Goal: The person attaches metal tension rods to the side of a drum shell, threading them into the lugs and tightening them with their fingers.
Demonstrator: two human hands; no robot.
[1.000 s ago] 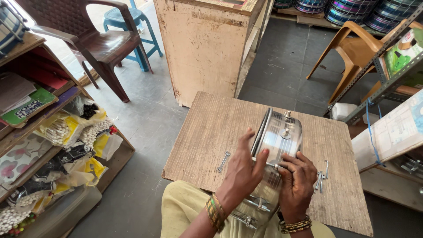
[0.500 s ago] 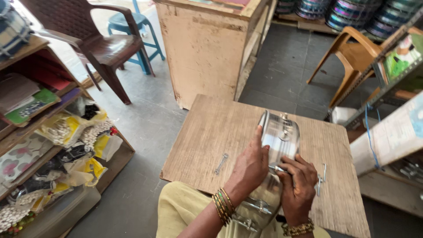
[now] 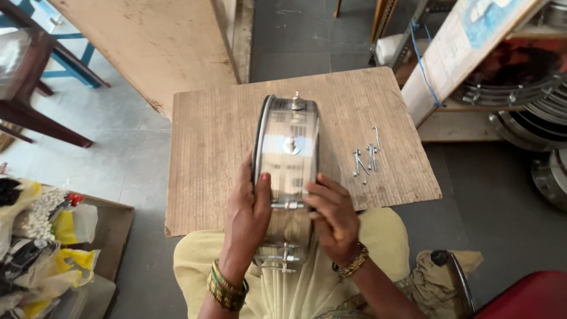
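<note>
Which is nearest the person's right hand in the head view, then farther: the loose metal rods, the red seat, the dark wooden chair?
From the right hand:
1. Loose metal rods, on the board just beyond it, right side.
2. Red seat, lower right corner.
3. Dark wooden chair, far upper left.

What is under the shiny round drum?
The shiny drum stands on edge on the wooden board, its near part over a yellow-clothed lap. Both hands hide its sides there.
</note>
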